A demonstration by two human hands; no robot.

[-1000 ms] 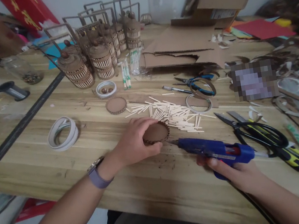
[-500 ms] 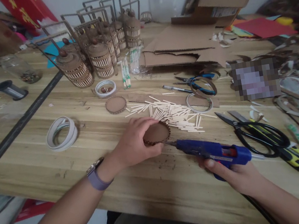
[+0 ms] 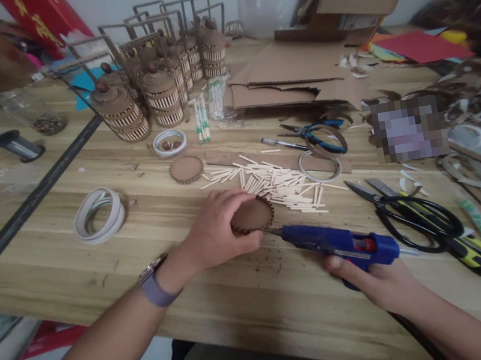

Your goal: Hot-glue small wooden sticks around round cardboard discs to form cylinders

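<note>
My left hand (image 3: 218,229) grips a round cardboard disc (image 3: 251,215) with a corrugated rim, thumb at its near edge and fingers around the far side. My right hand (image 3: 375,280) is wrapped round the handle of a blue glue gun (image 3: 342,243). The gun's nozzle points left and reaches the disc's near right rim, close to my left thumb; whether glue is coming out I cannot tell. Just beyond the disc lies a loose heap of short wooden sticks (image 3: 285,188). A second rimmed cardboard disc (image 3: 186,169) lies flat farther back.
Black scissors (image 3: 425,221) and a yellow-black utility knife (image 3: 476,255) lie right of the gun. Tape rolls (image 3: 99,216) stand at left. Several lidded stick-and-cardboard containers with handles (image 3: 163,98) stand behind, beside cardboard sheets (image 3: 286,66). Blue-handled pliers (image 3: 328,129) lie beyond the sticks.
The glue gun and my right hand have shifted very slightly left. My left hand and the disc stay almost where they were.
</note>
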